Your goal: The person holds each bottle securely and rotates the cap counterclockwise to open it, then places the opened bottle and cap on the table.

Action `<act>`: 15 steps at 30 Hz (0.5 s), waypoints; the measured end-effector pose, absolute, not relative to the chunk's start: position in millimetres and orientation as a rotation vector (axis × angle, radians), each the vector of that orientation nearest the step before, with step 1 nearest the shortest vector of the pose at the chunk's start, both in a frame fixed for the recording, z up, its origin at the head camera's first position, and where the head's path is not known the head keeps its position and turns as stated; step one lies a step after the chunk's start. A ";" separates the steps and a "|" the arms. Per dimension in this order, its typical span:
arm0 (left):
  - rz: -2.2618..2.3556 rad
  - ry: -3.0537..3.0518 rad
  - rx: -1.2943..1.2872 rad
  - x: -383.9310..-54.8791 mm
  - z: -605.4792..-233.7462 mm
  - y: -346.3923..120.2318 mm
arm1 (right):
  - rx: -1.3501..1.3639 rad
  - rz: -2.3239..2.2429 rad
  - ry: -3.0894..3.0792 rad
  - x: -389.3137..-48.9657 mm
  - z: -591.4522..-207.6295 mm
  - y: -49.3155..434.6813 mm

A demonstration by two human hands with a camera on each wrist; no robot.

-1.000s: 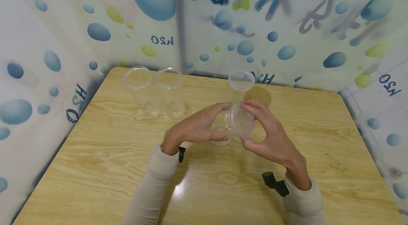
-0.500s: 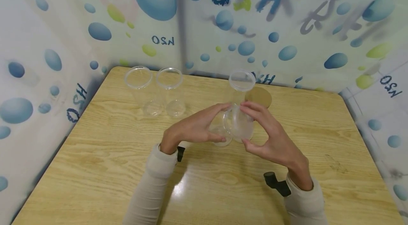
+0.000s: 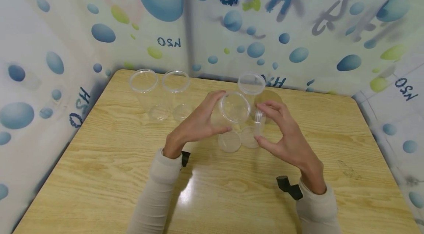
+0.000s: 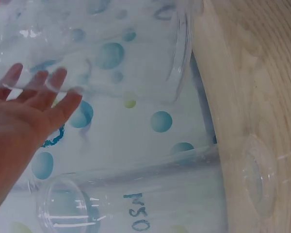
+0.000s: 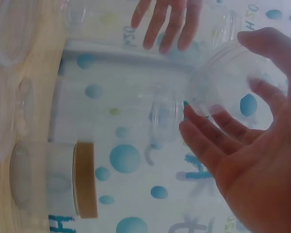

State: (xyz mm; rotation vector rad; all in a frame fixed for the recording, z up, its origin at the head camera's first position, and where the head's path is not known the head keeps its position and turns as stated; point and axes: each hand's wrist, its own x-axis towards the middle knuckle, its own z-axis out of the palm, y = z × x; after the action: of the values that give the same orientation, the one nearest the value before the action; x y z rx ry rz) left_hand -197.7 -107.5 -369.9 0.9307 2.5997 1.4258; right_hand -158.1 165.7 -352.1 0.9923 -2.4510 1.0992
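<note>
Around the side of a clear plastic jar (image 3: pixel 235 108) curl the fingers and thumb of my left hand (image 3: pixel 200 121); its round mouth is uncovered and faces up. My right hand (image 3: pixel 289 142) pinches a clear screw lid (image 3: pixel 259 121) by its edge, on its side, just right of the jar and apart from it. The right wrist view shows this lid (image 5: pixel 230 73) between the thumb and fingers. Below the hands, two round translucent lids (image 3: pixel 230 142) lie flat on the table, side by side.
Two open clear jars (image 3: pixel 143 81) stand at the table's back left. Behind my hands stands another clear jar (image 3: pixel 251 84); whether it is covered, I cannot tell. Beside it is a jar with a golden-brown lid (image 5: pixel 86 179). A bubble-patterned wall sheet (image 3: pixel 212 42) borders the table (image 3: pixel 225 197).
The lid has come off the jar. My left hand has moved the jar up and slightly left, its mouth turning upward; my right hand has drawn the lid to the right.
</note>
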 end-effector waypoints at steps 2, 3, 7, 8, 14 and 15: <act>1.440 2.629 0.885 -199.3 -371.4 -108.6 | 0.964 1.068 -2.461 -160.8 -353.9 169.7; 1.449 2.634 0.860 -200.1 -372.2 -108.9 | 0.945 1.054 -2.471 -162.1 -354.7 171.8; 1.493 2.667 0.796 -203.9 -377.2 -109.0 | 0.874 1.037 -2.530 -165.8 -357.6 178.7; 1.500 2.682 0.786 -204.8 -378.6 -108.8 | 0.857 1.040 -2.549 -166.6 -358.0 180.3; 1.502 2.786 0.722 -208.2 -384.9 -106.4 | 0.756 1.064 -2.642 -168.7 -359.5 193.2; 1.503 2.793 0.702 -208.4 -385.2 -106.2 | 0.744 1.068 -2.653 -168.8 -359.3 196.0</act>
State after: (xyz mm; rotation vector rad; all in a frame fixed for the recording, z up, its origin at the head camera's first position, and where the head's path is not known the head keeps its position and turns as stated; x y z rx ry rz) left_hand -208.4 -106.2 -385.2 0.7024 2.7934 1.5032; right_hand -168.8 196.0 -359.3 0.7444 -2.6529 1.0680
